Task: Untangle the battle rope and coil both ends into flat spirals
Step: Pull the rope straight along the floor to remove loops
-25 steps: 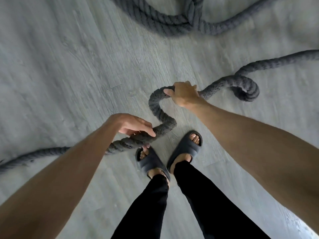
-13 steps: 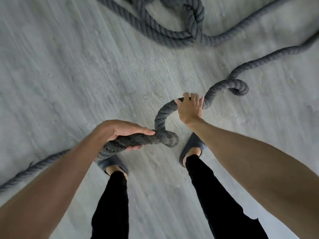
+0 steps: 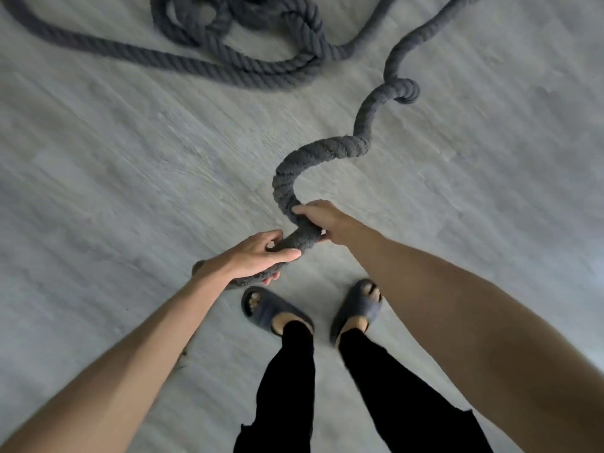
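Note:
A thick dark grey battle rope (image 3: 322, 152) snakes over the pale wood floor from a small kink (image 3: 405, 89) toward my feet. My left hand (image 3: 258, 253) grips the rope where it bends low in front of me, thumb on top and fingers curled underneath. Just to its right, my right hand (image 3: 322, 219) holds the same bend, fingers wrapped round the rope. Both hands are close together. The rope's part behind my left forearm is hidden. A tangled heap of rope loops (image 3: 248, 37) lies at the top of the view.
My two feet in dark slides (image 3: 274, 310) (image 3: 359, 305) stand just below the hands on the grey plank floor (image 3: 114, 174). One rope strand (image 3: 65, 40) runs off to the upper left, another (image 3: 431, 31) to the upper right.
My right hand has slid down the rope toward my left hand, so the two now sit side by side. The view has shifted and more of the tangled heap shows.

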The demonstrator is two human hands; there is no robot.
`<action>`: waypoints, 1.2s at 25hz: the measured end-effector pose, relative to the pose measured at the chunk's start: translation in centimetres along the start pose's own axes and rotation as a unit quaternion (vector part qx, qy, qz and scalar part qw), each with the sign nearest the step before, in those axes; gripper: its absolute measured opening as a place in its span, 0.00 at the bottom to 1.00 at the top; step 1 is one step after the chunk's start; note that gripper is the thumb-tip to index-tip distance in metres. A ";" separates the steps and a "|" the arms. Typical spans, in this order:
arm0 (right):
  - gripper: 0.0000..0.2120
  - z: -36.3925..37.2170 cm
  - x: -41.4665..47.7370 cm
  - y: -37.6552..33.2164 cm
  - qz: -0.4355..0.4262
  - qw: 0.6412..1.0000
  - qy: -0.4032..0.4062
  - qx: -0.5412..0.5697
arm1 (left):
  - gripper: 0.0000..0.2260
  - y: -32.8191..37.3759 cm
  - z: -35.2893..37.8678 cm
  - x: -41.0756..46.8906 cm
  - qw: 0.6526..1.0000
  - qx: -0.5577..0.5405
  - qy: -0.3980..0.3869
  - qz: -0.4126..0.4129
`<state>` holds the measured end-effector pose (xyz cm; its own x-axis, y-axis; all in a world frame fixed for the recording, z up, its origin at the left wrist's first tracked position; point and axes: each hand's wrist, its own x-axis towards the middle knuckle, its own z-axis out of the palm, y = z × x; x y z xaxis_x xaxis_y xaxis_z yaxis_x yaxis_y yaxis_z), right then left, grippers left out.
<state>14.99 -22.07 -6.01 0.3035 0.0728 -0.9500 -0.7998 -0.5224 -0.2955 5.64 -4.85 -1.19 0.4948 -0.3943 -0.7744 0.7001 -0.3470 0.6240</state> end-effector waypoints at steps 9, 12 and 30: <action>0.31 7.8 -2.9 4.3 0.096 0.968 0.228 -0.043 | 0.13 -2.5 4.7 -3.7 0.976 0.216 0.028 -0.003; 0.20 8.7 -3.9 7.5 0.039 0.961 0.263 -0.070 | 0.13 -4.0 7.5 -5.5 0.980 0.195 0.027 0.009; 0.32 20.3 -17.3 15.1 -0.036 0.937 0.236 0.257 | 0.16 -12.0 11.0 -18.5 0.988 0.135 0.047 -0.054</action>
<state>-12.84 -13.94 3.91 0.4646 -0.3549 -0.8113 -0.8753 -0.0448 -0.4816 -17.56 -2.71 6.81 0.4791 -0.2652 -0.8368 0.5955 -0.6022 0.5318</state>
